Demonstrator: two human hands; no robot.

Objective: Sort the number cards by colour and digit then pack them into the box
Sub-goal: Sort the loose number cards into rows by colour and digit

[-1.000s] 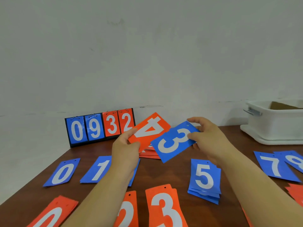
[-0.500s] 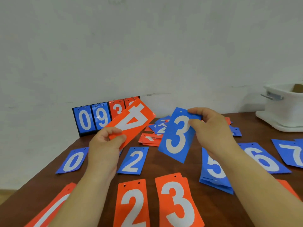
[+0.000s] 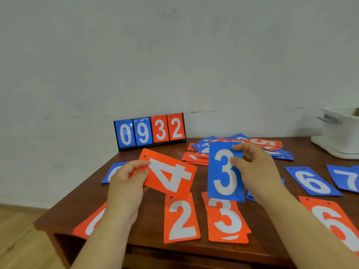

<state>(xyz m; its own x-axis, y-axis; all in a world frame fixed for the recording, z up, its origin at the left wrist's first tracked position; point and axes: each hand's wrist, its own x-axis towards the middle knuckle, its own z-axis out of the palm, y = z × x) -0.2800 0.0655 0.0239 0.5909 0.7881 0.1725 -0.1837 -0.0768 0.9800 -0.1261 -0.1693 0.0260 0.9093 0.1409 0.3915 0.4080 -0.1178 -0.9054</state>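
Grip, left hand [image 3: 126, 183]: pinching orange 4 card [image 3: 169, 171] by its holed corner, centre frame. Grip, right hand [image 3: 256, 171]: pinching blue 3 card [image 3: 223, 175], upright above tabletop [image 3: 153, 226]. Advice: lay each flat, orange 4 right of orange 3 pile [image 3: 226, 220], blue 3 well left of blue 6 [image 3: 310, 181]. Unsorted heap [image 3: 272, 146] upper centre; box [image 3: 342, 136] right edge. Right forearm hides the blue row's middle.

Dark brown wooden table [image 3: 151, 226], front edge near, far edge against the wall. Plain grey-white painted wall [image 3: 174, 55] fills the upper scene, with a faint dark scuff line low down. Black flip scoreboard stand [image 3: 149, 131] upright at the table's far left, metal rings on top, showing blue 0, blue 9, red 3, red 2. Light wooden floor [image 3: 17, 230] near left, below the table.
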